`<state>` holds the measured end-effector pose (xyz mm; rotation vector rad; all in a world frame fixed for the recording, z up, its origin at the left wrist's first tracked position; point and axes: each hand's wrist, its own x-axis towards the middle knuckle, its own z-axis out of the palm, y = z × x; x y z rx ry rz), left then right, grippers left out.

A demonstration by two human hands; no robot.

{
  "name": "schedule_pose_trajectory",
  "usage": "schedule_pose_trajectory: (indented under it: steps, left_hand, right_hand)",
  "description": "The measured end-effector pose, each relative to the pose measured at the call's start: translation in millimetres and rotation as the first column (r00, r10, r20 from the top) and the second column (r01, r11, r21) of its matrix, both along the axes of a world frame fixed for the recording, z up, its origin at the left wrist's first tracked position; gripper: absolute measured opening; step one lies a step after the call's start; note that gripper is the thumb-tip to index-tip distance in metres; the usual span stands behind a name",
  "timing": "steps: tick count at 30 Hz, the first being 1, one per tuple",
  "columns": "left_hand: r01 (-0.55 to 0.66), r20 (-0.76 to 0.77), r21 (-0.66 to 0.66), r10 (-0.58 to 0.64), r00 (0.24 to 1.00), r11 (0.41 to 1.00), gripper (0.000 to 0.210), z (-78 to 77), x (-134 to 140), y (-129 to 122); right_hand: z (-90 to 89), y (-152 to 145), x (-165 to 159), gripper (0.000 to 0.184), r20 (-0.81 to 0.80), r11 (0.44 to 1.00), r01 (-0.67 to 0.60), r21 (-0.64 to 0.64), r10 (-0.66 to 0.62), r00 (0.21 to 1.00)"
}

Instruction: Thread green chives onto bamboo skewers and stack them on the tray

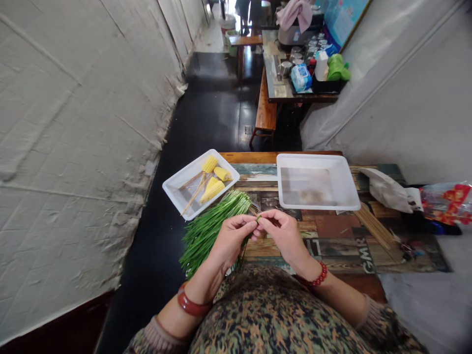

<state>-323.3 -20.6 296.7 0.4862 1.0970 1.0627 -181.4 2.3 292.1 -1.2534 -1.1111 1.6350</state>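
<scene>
My left hand (239, 230) and my right hand (282, 233) meet fingertip to fingertip over the table, both closed in a pinch. Between them is a small green piece of chive (258, 218), partly covered by the fingers. A large bunch of long green chives (212, 228) lies beside and under my left hand, its pale cut ends pointing away from me. Thin wooden skewers (254, 208) show just beyond my fingertips. Left of centre, a white plastic tray (173, 189) holds several yellow corn pieces (213, 189) on sticks.
Another white tray (319, 206) stands beyond my right hand. A bundle of bamboo skewers (376, 226) lies at the right, near a white bag (385, 189) and a red-patterned plastic package (448, 201). Past the wooden table (332, 236) are a bench (266, 110) and a cluttered second table (273, 73).
</scene>
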Motion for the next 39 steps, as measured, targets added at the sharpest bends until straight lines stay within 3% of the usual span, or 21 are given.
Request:
schedule_pose_trajectory:
  steps: [6, 10, 12, 15, 19, 21, 24, 26, 28, 32, 34, 39]
  left_hand:
    - [-0.015, -0.049, 0.017, 0.016, 0.999, 1.000, 0.023, -4.1, -6.3, -3.9]
    - [0.048, -0.331, 0.085, -0.017, 0.943, 0.995, 0.019, -2.9, -20.7, -1.9]
    - [0.055, -0.475, 0.134, 0.015, 0.880, 0.989, 0.018, -0.8, -36.6, 3.4]
    - [-0.010, -0.614, 0.185, 0.124, 0.779, 0.983, 0.021, -1.2, -67.3, 13.6]
    - [-0.038, -0.764, 0.187, 0.170, 0.623, 0.982, 0.022, -15.7, -102.7, 22.4]
    - [-0.022, -0.839, 0.209, 0.191, 0.509, 0.978, 0.021, -25.7, -115.0, 24.4]
    - [0.037, -0.917, 0.281, 0.257, 0.306, 0.959, 0.018, -37.2, -129.6, 27.5]
    - [0.054, -0.927, 0.293, 0.270, 0.259, 0.955, 0.018, -42.2, -136.9, 30.6]
    - [0.016, -0.915, 0.255, 0.236, 0.328, 0.967, 0.019, -46.8, -140.8, 33.8]
    - [-0.104, -0.745, 0.132, 0.168, 0.646, 0.986, 0.022, -58.7, -135.1, 37.9]
    - [-0.132, -0.634, 0.087, 0.157, 0.758, 0.987, 0.025, -65.4, -128.4, 39.4]
    - [-0.126, -0.548, 0.034, 0.124, 0.827, 0.991, 0.032, -81.9, -119.6, 45.4]
  right_hand:
    - [-1.5, -3.5, -12.9, 0.018, -0.016, 1.000, 0.004, -0.021, -0.004, 1.000]
    - [-2.7, 1.9, -10.8, 0.016, 0.220, 0.975, -0.085, 0.206, 0.038, 0.975]
    - [-7.2, 9.9, -3.8, 0.018, 0.300, 0.938, -0.167, 0.303, 0.072, 0.951]
    - [-26.7, 24.5, 10.2, 0.024, 0.357, 0.922, -0.169, 0.349, 0.036, 0.933]
    - [-70.8, 33.1, 20.2, 0.026, 0.496, 0.926, -0.215, 0.310, 0.035, 0.867]
    - [-91.5, 31.3, 18.9, 0.023, 0.524, 0.922, -0.252, 0.295, 0.065, 0.849]
    - [-113.6, 27.4, 13.4, 0.020, 0.542, 0.916, -0.286, 0.280, 0.095, 0.835]
    - [-123.7, 27.1, 9.4, 0.019, 0.558, 0.918, -0.294, 0.268, 0.101, 0.824]
    - [-132.1, 28.7, 5.1, 0.019, 0.572, 0.921, -0.297, 0.251, 0.106, 0.813]
    - [-146.3, 32.9, -5.3, 0.015, 0.583, 0.930, -0.305, 0.205, 0.135, 0.801]
    - [-151.8, 34.4, -10.5, 0.015, 0.580, 0.936, -0.302, 0.180, 0.147, 0.801]
    - [-159.2, 37.4, -18.4, 0.018, 0.552, 0.954, -0.275, 0.121, 0.166, 0.817]
